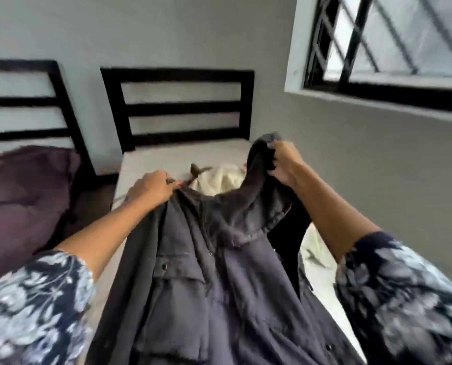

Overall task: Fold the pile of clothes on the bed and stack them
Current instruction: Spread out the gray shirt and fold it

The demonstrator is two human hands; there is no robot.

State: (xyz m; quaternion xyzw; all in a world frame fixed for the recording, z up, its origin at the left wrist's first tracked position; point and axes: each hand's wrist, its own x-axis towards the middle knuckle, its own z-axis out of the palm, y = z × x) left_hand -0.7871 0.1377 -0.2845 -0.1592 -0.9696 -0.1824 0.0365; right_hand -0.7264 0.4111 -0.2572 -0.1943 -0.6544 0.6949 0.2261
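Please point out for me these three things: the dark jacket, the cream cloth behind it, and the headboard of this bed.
dark jacket (219, 285), head view, on its front panel beside the chest pocket.
cream cloth (219, 180), head view, on its crumpled middle.
headboard (177, 75), head view, on its top bar.

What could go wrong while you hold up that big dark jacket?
The dark jacket is bulky and hangs from just two grips: the left hand at one edge, the right hand higher up. If either slips, it may drop in a heap. Its hem could also drag over the cream cloth lying behind on the bed and rumple it.
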